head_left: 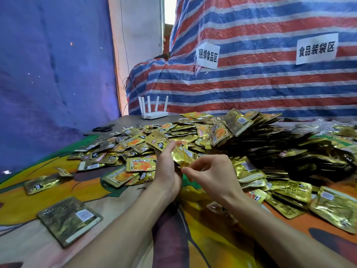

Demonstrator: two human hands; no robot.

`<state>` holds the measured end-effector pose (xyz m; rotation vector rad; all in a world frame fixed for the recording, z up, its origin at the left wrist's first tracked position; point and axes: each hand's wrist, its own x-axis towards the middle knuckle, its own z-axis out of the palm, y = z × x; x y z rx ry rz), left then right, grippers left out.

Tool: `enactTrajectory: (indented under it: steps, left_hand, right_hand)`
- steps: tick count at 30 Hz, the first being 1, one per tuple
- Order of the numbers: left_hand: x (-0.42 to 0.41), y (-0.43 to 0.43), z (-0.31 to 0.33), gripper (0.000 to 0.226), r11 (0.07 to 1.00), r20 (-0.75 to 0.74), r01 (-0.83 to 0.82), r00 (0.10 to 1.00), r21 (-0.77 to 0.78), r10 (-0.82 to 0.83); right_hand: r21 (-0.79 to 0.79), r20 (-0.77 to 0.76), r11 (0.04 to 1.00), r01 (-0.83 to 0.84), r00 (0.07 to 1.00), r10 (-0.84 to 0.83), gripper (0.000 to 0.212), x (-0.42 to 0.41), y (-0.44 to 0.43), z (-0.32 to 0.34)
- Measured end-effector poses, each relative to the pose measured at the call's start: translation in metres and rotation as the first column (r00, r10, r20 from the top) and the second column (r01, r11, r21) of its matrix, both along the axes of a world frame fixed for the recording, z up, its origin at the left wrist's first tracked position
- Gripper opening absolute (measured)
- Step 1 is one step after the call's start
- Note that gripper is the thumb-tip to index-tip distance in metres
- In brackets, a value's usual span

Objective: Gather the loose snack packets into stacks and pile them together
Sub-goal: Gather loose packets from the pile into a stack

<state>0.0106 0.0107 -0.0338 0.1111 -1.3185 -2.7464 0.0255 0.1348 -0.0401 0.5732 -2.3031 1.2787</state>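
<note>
"Where are the snack packets (141,163)?"

"The worktop (17,207) carries most in a heap (251,147). Just in front of the heap, the left hand (167,172) grips a small stack (183,154); the right hand (211,171) pinches its near edge."

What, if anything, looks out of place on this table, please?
Two gold packets lie apart from the main heap: the near-left packet and the stray packet beyond it. The heap itself is a loose jumble, not stacks. A white router and scissors sit at the far edge.
</note>
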Motion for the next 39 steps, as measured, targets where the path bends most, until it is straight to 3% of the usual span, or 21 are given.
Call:
enactTrajectory:
  steps: [5, 11, 14, 18, 20, 23, 26, 27, 30, 32, 34, 36, 37, 39]
  left_hand:
    - [0.000, 0.011, -0.001, 0.069, 0.972, 0.025, -0.172, 0.984, -0.161, 0.178]
    - [0.000, 0.016, -0.007, 0.050, 0.918, -0.046, -0.227, 0.973, -0.324, 0.224]
    - [0.002, 0.021, -0.007, 0.066, 0.897, -0.079, -0.256, 0.967, -0.361, 0.244]
    - [-0.001, 0.021, -0.012, 0.035, 0.880, -0.159, -0.292, 0.955, -0.376, 0.250]
    - [-0.001, 0.020, -0.014, 0.037, 0.865, -0.164, -0.312, 0.950, -0.392, 0.268]
    - [0.000, 0.020, -0.014, 0.055, 0.856, -0.155, -0.321, 0.947, -0.406, 0.281]
    - [0.002, 0.020, -0.012, 0.027, 0.832, -0.188, -0.359, 0.933, -0.423, 0.307]
    - [0.003, 0.019, -0.013, 0.031, 0.822, -0.202, -0.359, 0.933, -0.442, 0.299]
    - [0.003, 0.020, -0.016, 0.077, 0.829, -0.169, -0.337, 0.942, -0.447, 0.291]
    - [0.003, 0.020, -0.014, 0.065, 0.832, -0.127, -0.335, 0.942, -0.442, 0.311]
    - [0.000, 0.016, -0.009, 0.057, 0.884, -0.031, -0.330, 0.940, -0.331, 0.339]
    - [-0.006, 0.009, -0.006, 0.060, 0.927, 0.080, -0.285, 0.947, -0.245, 0.312]
    - [-0.008, 0.006, -0.007, 0.060, 0.947, 0.103, -0.215, 0.964, -0.240, 0.245]
    - [-0.009, 0.004, -0.011, 0.058, 0.967, 0.102, -0.017, 0.994, -0.253, 0.044]
  right_hand:
    - [-0.114, 0.108, 0.993, 0.028, 0.994, -0.015, 0.011, 0.003, -0.007, -0.001]
    - [-0.214, 0.173, 0.964, 0.161, 0.977, -0.125, 0.015, 0.003, -0.009, -0.005]
    - [-0.223, 0.157, 0.951, 0.213, 0.971, -0.181, 0.015, 0.003, -0.010, -0.005]
    - [-0.223, 0.113, 0.948, 0.227, 0.972, -0.206, 0.010, 0.002, -0.008, -0.004]
    - [-0.231, 0.120, 0.949, 0.217, 0.974, -0.193, 0.009, 0.001, -0.008, -0.004]
    - [-0.250, 0.184, 0.952, 0.179, 0.974, -0.135, 0.012, -0.001, -0.006, -0.003]
    - [-0.322, 0.320, 0.943, 0.080, 0.947, 0.029, 0.017, -0.005, -0.001, 0.002]
    - [-0.349, 0.374, 0.936, 0.048, 0.923, 0.092, 0.017, -0.005, 0.001, 0.003]
    - [-0.476, 0.471, 0.879, -0.029, 0.835, 0.283, 0.015, -0.007, 0.002, 0.004]
    - [-0.590, 0.399, 0.806, -0.050, 0.849, 0.345, 0.016, -0.008, 0.002, 0.005]
    - [-0.479, 0.249, 0.877, -0.045, 0.951, 0.185, 0.015, -0.009, 0.007, 0.005]
    - [-0.126, 0.107, 0.992, -0.010, 0.994, 0.024, 0.049, -0.011, 0.013, 0.005]
    - [-0.011, 0.104, 1.000, -0.025, 0.994, 0.026, 0.065, -0.011, 0.015, 0.005]
    - [0.023, 0.194, 0.990, -0.139, 0.972, 0.132, 0.085, -0.011, 0.019, 0.006]
